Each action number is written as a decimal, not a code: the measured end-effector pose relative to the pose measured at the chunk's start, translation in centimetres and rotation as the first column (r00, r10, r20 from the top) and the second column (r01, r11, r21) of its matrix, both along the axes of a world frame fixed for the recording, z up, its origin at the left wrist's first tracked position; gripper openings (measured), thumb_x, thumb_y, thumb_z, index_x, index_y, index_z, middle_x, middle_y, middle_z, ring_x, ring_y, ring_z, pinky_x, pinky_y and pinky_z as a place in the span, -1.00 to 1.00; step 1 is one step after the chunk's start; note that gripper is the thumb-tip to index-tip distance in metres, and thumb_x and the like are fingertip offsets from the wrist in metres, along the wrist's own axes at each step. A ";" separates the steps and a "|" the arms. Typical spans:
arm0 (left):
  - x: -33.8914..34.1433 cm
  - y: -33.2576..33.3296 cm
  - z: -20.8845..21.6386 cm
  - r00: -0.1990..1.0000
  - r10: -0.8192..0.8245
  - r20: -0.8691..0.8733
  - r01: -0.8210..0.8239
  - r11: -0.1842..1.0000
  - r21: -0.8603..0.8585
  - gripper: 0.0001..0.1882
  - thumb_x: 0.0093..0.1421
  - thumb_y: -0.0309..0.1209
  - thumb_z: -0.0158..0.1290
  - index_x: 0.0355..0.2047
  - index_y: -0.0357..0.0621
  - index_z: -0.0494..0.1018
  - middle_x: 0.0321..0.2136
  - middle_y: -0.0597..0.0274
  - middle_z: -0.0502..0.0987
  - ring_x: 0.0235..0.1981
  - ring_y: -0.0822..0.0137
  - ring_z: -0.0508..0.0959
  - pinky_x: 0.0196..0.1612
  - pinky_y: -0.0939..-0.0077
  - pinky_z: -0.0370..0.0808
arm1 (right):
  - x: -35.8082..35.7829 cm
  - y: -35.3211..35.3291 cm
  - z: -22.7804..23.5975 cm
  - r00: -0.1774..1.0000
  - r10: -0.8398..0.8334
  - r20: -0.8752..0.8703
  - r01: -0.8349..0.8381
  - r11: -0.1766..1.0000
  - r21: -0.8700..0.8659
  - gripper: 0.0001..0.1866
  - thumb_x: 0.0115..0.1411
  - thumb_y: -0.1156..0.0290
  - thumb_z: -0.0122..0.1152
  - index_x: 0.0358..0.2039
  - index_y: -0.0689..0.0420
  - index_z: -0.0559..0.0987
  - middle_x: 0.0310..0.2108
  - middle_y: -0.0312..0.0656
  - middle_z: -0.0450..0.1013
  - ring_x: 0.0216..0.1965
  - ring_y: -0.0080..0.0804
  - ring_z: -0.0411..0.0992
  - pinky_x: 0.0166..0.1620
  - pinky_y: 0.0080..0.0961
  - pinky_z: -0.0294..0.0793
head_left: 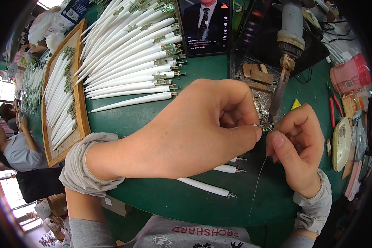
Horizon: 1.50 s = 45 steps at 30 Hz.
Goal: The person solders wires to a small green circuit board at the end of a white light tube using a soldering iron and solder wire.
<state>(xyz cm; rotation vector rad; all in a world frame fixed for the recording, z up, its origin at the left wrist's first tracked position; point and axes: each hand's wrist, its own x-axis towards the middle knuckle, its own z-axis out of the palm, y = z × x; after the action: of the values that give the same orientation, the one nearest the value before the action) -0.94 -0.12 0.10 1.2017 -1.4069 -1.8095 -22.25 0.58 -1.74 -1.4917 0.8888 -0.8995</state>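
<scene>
My left hand (pixel 194 128) is closed around a white tapered tube with a small green circuit board at its end (pixel 267 127), held just under the tip of a fixed soldering iron (pixel 282 84). My right hand (pixel 297 144) pinches a thin solder wire (pixel 258 182) that trails down toward me, its upper end at the board. Below my left hand lie a few more white tubes (pixel 202 187) on the green table (pixel 153 115).
Many white tubes with boards (pixel 128 53) are laid in rows at the back left, more in a wooden tray (pixel 62 103). A phone (pixel 205 27) stands at the back. Red-handled pliers (pixel 334 109), a pink container (pixel 350 74) and an oval dish (pixel 341 142) sit right. A person (pixel 12 144) sits far left.
</scene>
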 end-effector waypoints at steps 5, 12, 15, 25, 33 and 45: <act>0.0 -0.1 -0.1 1.000 -0.002 -0.020 0.002 1.000 0.006 -0.90 0.15 -0.60 0.13 -0.37 -0.27 0.41 -0.46 0.36 0.49 -0.41 0.64 0.46 -0.39 0.77 0.38 | 0.1 0.0 -0.1 1.000 -0.009 0.025 0.009 1.000 -0.010 -0.82 0.19 0.56 0.14 -0.32 0.27 0.31 -0.49 -0.27 0.38 -0.52 -0.72 0.33 -0.48 -0.79 0.22; 0.0 0.1 0.2 0.995 -0.064 0.075 0.066 0.997 -0.028 -0.91 0.13 -0.60 0.12 -0.38 -0.27 0.42 -0.46 0.37 0.49 -0.40 0.63 0.46 -0.38 0.76 0.39 | -0.7 -0.2 -0.8 0.999 0.032 -0.021 -0.034 0.995 -0.095 -0.82 0.16 0.56 0.16 -0.32 0.27 0.32 -0.49 -0.29 0.34 -0.52 -0.73 0.27 -0.45 -0.78 0.20; 0.0 0.2 0.2 0.998 -0.052 0.044 0.051 0.999 0.010 -0.91 0.13 -0.60 0.13 -0.37 -0.27 0.42 -0.45 0.37 0.50 -0.39 0.63 0.46 -0.37 0.75 0.39 | -0.8 -0.3 -0.9 1.000 0.024 -0.006 -0.024 0.996 -0.089 -0.82 0.16 0.55 0.16 -0.32 0.26 0.33 -0.49 -0.30 0.33 -0.52 -0.73 0.25 -0.45 -0.78 0.18; 0.1 1.0 0.3 0.997 -0.080 0.004 0.079 0.991 0.112 -0.91 0.14 -0.57 0.13 -0.39 -0.25 0.42 -0.46 0.36 0.50 -0.39 0.65 0.45 -0.41 0.75 0.36 | -0.5 -0.4 -1.6 0.998 -0.001 0.056 0.003 0.999 -0.032 -0.85 0.24 0.52 0.08 -0.29 0.25 0.29 -0.51 -0.32 0.33 -0.55 -0.73 0.27 -0.51 -0.79 0.18; -0.4 6.2 -3.6 0.861 -0.035 0.507 0.443 0.541 -0.715 -0.75 -0.17 -0.46 0.22 -0.47 -0.15 0.38 -0.48 0.21 0.32 -0.43 0.20 0.38 -0.44 0.42 0.34 | -0.6 -0.4 -1.8 0.998 0.040 0.039 -0.039 0.999 -0.031 -0.85 0.24 0.52 0.09 -0.29 0.23 0.30 -0.52 -0.33 0.33 -0.55 -0.74 0.28 -0.50 -0.79 0.20; 5.5 1.4 -2.3 0.208 0.583 0.786 0.661 0.508 -0.552 -0.75 -0.14 -0.50 0.22 -0.43 -0.15 0.39 -0.43 0.21 0.36 -0.32 0.18 0.37 -0.24 0.35 0.34 | -0.3 -0.3 -2.2 0.999 0.050 -0.017 -0.050 0.999 -0.008 -0.86 0.19 0.57 0.13 -0.33 0.24 0.33 -0.58 -0.37 0.32 -0.60 -0.77 0.24 -0.52 -0.79 0.17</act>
<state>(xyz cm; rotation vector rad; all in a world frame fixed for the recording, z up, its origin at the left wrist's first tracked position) 4.52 1.30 -2.24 1.6542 -2.5606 0.3919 -22.51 0.28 -3.94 -1.5241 0.8570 -0.8568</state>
